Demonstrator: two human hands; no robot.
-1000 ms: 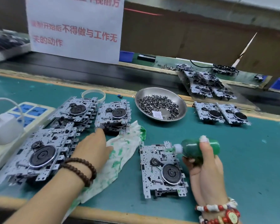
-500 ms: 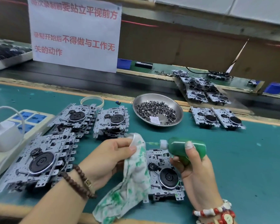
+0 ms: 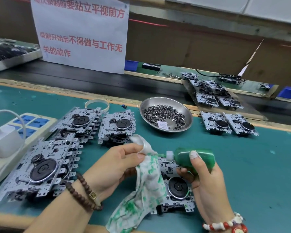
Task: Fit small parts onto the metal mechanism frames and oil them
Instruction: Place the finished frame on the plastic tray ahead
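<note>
Head view: since a second ago you have lifted the stained cloth [image 3: 146, 180] off the bench [image 3: 259, 174] and brought it up to the nozzle of the green oil bottle [image 3: 194, 157], so I judge oiling is paused for a wipe of the tip. Your left hand [image 3: 114, 165] pinches the cloth against the nozzle; your right hand [image 3: 203, 180] is curled round the bottle, held sideways above the near mechanism frame [image 3: 175, 187], which lies flat on the bench.

Frame [image 3: 178, 187] partly hidden under cloth [image 3: 146, 187]; nozzle tip buried there.
</note>
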